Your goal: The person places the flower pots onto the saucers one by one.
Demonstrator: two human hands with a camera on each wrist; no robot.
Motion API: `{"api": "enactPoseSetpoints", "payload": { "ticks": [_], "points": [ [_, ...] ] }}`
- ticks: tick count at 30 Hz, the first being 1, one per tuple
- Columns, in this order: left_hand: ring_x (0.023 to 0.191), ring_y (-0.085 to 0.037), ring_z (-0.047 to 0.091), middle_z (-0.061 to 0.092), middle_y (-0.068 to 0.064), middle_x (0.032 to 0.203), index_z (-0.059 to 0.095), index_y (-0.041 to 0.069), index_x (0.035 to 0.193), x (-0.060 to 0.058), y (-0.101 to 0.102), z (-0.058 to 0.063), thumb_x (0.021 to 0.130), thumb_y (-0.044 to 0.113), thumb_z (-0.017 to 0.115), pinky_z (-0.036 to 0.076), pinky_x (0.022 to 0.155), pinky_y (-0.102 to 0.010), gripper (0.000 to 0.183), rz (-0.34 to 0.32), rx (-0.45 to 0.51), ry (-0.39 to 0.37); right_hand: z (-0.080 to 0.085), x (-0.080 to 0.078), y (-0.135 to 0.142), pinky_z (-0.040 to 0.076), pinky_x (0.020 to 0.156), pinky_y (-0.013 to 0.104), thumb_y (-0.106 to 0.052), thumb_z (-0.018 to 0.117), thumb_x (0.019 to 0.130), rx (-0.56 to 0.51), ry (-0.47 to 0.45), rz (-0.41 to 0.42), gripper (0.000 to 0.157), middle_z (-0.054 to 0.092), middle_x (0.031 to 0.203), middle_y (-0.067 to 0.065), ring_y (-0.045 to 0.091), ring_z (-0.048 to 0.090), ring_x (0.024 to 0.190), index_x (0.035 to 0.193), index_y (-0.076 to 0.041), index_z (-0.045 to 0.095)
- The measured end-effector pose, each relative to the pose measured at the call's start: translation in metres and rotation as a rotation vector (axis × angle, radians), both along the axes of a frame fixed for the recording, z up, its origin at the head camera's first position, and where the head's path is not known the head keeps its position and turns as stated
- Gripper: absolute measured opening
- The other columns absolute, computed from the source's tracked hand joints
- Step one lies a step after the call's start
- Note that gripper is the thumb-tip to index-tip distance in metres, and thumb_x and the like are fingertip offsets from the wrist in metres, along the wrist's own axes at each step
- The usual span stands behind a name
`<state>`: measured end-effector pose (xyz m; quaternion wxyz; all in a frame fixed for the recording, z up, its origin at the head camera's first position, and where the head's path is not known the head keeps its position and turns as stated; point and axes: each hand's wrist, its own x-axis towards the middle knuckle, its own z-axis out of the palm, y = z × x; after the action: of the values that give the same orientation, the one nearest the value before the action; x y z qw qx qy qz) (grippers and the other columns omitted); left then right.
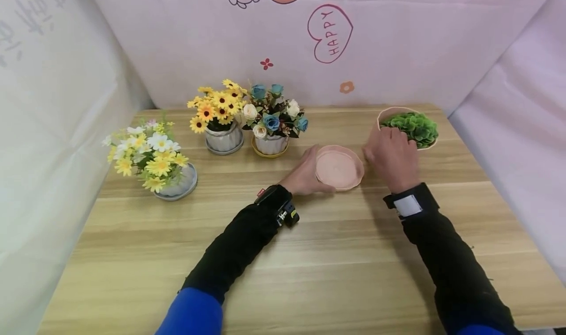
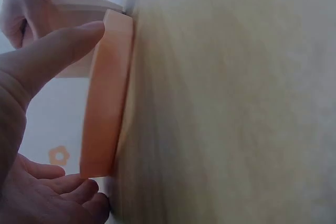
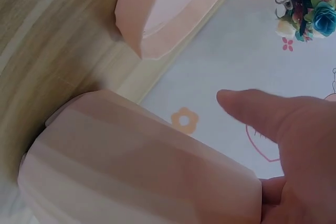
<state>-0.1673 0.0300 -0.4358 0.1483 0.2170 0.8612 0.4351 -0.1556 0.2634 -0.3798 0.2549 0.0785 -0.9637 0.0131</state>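
My left hand holds a shallow pink saucer at its left side. In the left wrist view, the thumb lies at one end of the saucer and the fingers at the other. To the right is a pale pink flowerpot with a leafy green plant in it. My right hand grips the pot's near-left rim, its fingers bent over into the pot and partly hidden. The right thumb stands away from the pot wall.
Yellow flowers in a white pot and blue and cream roses in another stand at the back, left of centre. Farther left, white and yellow daisies sit in a pot on a grey saucer. A white printed cloth hangs behind the wooden table.
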Motion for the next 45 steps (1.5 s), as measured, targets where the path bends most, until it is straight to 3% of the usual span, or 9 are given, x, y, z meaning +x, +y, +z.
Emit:
{"api": "enactPoseSetpoints", "payload": {
  "ticks": [3,5,8,11,20,27,45],
  "points": [
    [0.159,-0.031,0.032,0.021,-0.019,0.174,0.008,0.001,0.168,-0.004,0.005,-0.005,0.073,0.03,0.099,0.032,0.132,-0.041,0.134,0.004,-0.008,0.015,-0.002,-0.002,-0.003,0.051,0.057,0.063,-0.018,0.067,0.097,0.013,0.048,-0.005,0.036,0.063,0.085,0.036,0.054,0.062,0.075,0.09,0.016,0.058],
    [0.157,-0.03,0.035,0.024,-0.019,0.172,0.011,0.002,0.168,-0.006,0.007,-0.006,0.071,0.031,0.1,0.034,0.131,-0.04,0.135,0.0,-0.013,0.031,-0.004,-0.003,-0.006,0.047,0.052,0.061,-0.014,0.058,0.102,0.008,0.089,-0.005,0.034,0.06,0.076,0.033,0.053,0.059,0.068,0.079,0.011,0.054],
    [0.16,-0.03,0.029,0.021,-0.018,0.174,0.008,0.002,0.168,-0.006,0.01,-0.005,0.07,0.033,0.1,0.032,0.132,-0.04,0.138,-0.016,-0.019,0.024,-0.006,-0.006,-0.009,0.041,0.046,0.057,-0.009,0.043,0.106,-0.01,0.146,-0.013,0.04,0.056,0.068,0.03,0.051,0.055,0.06,0.069,0.004,0.046],
    [0.163,-0.03,0.023,0.018,-0.018,0.176,0.005,0.002,0.169,-0.005,0.012,-0.004,0.07,0.033,0.1,0.029,0.133,-0.039,0.14,-0.024,-0.027,0.017,-0.006,-0.008,-0.011,0.04,0.045,0.056,-0.009,0.038,0.108,-0.018,0.145,-0.035,0.043,0.057,0.068,0.031,0.052,0.055,0.06,0.068,0.004,0.046],
    [0.157,-0.03,0.033,0.029,-0.016,0.169,0.018,0.003,0.166,-0.005,0.014,-0.003,0.071,0.031,0.101,0.034,0.13,-0.037,0.129,0.0,-0.018,0.047,-0.005,-0.008,-0.01,0.047,0.052,0.06,-0.009,0.042,0.103,-0.02,0.085,-0.059,0.036,0.063,0.078,0.035,0.054,0.06,0.068,0.077,0.012,0.055],
    [0.162,-0.03,0.025,0.021,-0.017,0.175,0.011,0.002,0.168,-0.002,0.011,0.002,0.072,0.032,0.1,0.028,0.133,-0.037,0.135,-0.011,-0.069,0.019,-0.005,-0.009,-0.01,0.045,0.049,0.058,-0.008,0.043,0.101,-0.013,0.107,-0.064,0.034,0.062,0.074,0.034,0.052,0.059,0.064,0.074,0.01,0.053],
    [0.161,-0.032,0.026,0.022,-0.018,0.174,0.012,0.002,0.168,0.01,-0.022,0.0,0.068,0.027,0.101,0.025,0.134,-0.044,0.136,-0.078,-0.043,0.014,-0.007,-0.009,-0.009,0.046,0.049,0.058,-0.007,0.039,0.106,0.025,0.127,-0.049,0.039,0.062,0.074,0.034,0.052,0.059,0.064,0.076,0.012,0.055]
  ]
}}
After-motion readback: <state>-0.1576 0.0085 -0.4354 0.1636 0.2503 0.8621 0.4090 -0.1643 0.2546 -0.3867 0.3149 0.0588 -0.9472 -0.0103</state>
